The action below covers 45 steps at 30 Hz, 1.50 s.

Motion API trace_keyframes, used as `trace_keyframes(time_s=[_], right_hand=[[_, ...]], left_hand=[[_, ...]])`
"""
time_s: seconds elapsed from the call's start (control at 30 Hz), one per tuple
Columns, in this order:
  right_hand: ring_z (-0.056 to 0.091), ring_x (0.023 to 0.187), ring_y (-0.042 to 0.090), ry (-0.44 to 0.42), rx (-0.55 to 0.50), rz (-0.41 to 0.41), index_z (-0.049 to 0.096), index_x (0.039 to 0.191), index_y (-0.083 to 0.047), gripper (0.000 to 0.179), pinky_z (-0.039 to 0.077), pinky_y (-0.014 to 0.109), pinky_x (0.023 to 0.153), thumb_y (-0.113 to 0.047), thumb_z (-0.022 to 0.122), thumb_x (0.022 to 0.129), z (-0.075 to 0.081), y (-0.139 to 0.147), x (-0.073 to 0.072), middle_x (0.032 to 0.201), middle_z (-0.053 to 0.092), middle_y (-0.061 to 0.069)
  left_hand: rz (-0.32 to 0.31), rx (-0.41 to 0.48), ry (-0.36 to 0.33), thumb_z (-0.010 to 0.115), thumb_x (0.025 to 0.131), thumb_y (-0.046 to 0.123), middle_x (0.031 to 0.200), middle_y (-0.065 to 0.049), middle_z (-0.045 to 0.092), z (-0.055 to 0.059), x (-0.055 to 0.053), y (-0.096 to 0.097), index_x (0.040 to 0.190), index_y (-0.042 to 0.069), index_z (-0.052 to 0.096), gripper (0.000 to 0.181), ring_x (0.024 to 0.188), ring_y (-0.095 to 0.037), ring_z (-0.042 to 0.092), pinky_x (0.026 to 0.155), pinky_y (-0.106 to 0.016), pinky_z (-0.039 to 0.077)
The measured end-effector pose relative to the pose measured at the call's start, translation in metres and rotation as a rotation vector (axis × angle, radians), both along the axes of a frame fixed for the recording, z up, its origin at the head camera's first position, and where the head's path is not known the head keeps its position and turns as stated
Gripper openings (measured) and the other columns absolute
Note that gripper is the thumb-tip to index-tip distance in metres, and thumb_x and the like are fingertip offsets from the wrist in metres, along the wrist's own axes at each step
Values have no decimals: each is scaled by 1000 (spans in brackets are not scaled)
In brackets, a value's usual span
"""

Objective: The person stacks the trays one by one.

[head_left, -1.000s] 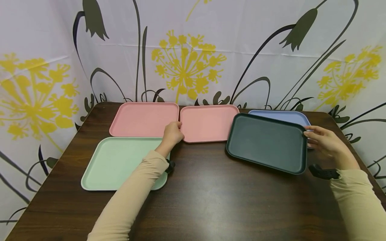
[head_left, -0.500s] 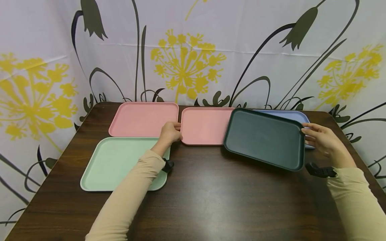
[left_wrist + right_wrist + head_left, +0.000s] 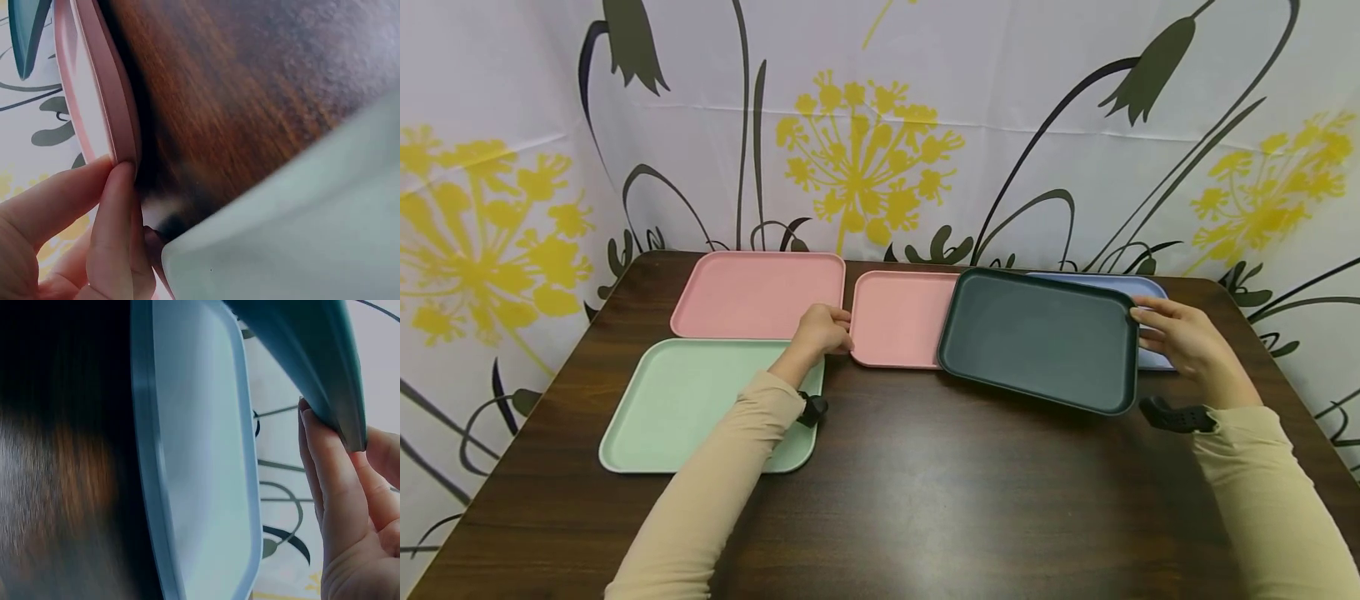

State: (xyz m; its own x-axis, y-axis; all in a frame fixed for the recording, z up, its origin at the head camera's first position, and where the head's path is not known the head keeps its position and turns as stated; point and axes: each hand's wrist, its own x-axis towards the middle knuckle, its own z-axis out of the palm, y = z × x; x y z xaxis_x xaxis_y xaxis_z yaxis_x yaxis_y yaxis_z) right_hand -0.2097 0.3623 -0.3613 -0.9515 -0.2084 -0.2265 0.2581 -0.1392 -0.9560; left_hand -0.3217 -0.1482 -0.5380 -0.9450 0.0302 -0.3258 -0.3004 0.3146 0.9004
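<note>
My left hand (image 3: pixel 820 329) pinches the left edge of a small pink tray (image 3: pixel 898 321); the left wrist view shows thumb and fingers at the rim of this pink tray (image 3: pixel 109 87). With my right hand (image 3: pixel 1183 337) I grip a dark green tray (image 3: pixel 1037 342) by its right end. Raised and slightly turned, it covers the right part of the small pink tray and most of a blue tray (image 3: pixel 1150 288). In the right wrist view the dark green tray (image 3: pixel 325 369) is held between thumb and fingers, apart from the blue tray (image 3: pixel 206 456).
A larger pink tray (image 3: pixel 760 292) lies at the back left of the brown wooden table (image 3: pixel 925 500). In front of it is a light green tray (image 3: pixel 692 392), partly under my left forearm. A flower-printed cloth (image 3: pixel 865 50) hangs behind the table.
My right hand has carried the dark green tray left, further over the small pink tray. The small pink tray has straightened and shifted slightly toward me, my left hand still on its edge.
</note>
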Motion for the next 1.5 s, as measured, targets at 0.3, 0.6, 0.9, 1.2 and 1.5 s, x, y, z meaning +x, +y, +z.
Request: trace_keyframes(time_s=[0.3, 0.6, 0.9, 1.2, 1.5], right_hand=[[68, 76, 6, -29, -26, 8, 71, 94, -22, 29, 58, 18, 65, -2, 50, 97, 4, -12, -6, 86, 69, -7], [67, 75, 5, -23, 3, 6, 72, 94, -24, 26, 58, 17, 66, -6, 54, 96, 6, -25, -9, 85, 69, -9], [69, 74, 6, -2, -20, 36, 71, 94, -23, 28, 58, 18, 65, -3, 51, 97, 3, -36, -13, 85, 71, -7], [69, 73, 5, -3, -13, 67, 72, 92, -23, 30, 58, 17, 64, -3, 50, 97, 0, -53, -19, 83, 72, -8], [68, 72, 4, -27, 12, 62, 72, 89, -24, 30, 58, 17, 65, -3, 52, 96, 3, -69, -20, 82, 71, -9]], left_hand=[[4, 39, 3, 74, 48, -20, 99, -16, 71, -46, -30, -12, 119, -2, 63, 74, 72, -20, 70, 60, -40, 62], [7, 22, 55, 69, 65, -8, 81, -5, 71, 43, 24, 2, 105, 0, 68, 41, 68, -13, 67, 62, -30, 62], [-60, 17, 48, 51, 96, 5, 130, -28, 54, 170, 99, 35, 133, -10, 49, 40, 103, -23, 59, 95, -38, 55], [-128, 23, 17, 46, 98, 5, 135, -29, 52, 180, 104, 45, 135, -9, 48, 39, 121, -39, 55, 98, -41, 53], [-149, 60, 10, 43, 101, 11, 133, -27, 55, 176, 105, 49, 137, -4, 47, 39, 118, -37, 58, 97, -40, 54]])
